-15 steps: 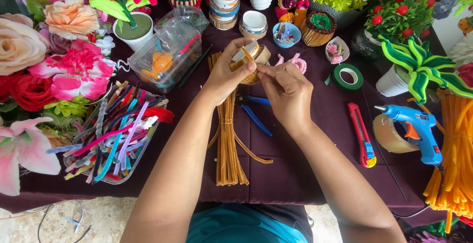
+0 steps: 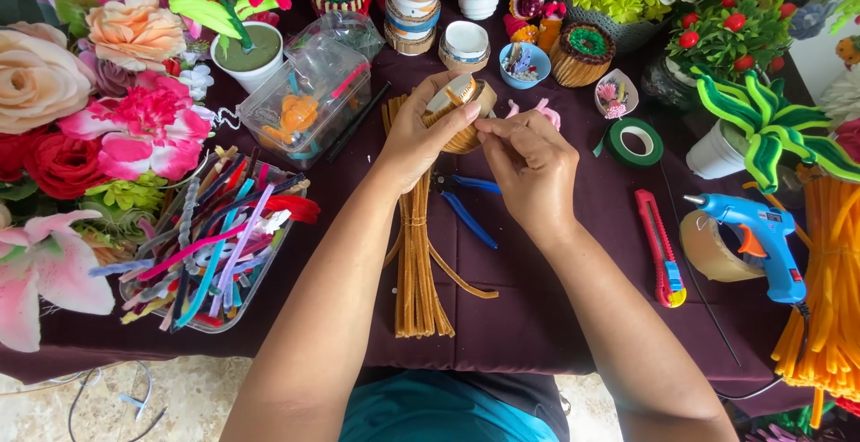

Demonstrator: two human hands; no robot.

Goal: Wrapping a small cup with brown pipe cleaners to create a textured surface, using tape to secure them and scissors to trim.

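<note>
Single head cam, worn by the person, looking steeply down and forward over the near edge of the table (image 2: 537, 317). Close range: forearms fill the lower centre, floor shows along the bottom under the near edge. Far edge is cropped at the top of frame. No second view, so no overlap.

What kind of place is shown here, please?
Probably a home craft table for making artificial flowers. A tray of coloured pipe cleaners, a blue glue gun and finished fabric flowers surround the hands, which hold a small brown-wrapped cup.
</note>
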